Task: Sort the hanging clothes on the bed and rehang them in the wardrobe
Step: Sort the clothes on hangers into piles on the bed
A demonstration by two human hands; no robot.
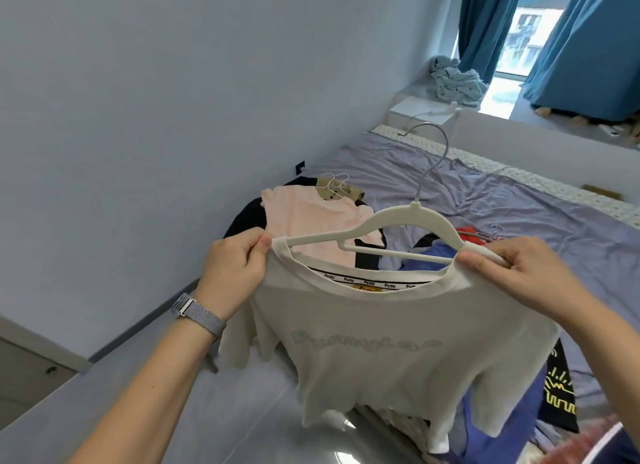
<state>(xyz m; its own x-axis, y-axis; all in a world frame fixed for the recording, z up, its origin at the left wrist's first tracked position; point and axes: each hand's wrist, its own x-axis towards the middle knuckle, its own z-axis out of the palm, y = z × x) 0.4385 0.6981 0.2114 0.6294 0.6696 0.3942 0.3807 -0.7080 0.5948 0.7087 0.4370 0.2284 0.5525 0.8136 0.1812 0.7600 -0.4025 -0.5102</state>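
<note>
Left hand [232, 269] pinches collar of white T-shirt [391, 352]; right hand [519, 273] fingers grip collar and white hanger [391, 229] (hook up) above bed [519, 200] with pink top [308, 221].

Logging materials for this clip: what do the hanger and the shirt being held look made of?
Hanger: seemingly matte off-white plastic or flocked body, with a shiny curved metal hook. Shirt: soft cream knit, likely cotton; it drapes limply and has a ribbed collar.

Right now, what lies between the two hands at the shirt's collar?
In the head view, the white plastic hanger spans between left hand and right hand, inside the cream T-shirt neckline.
</note>
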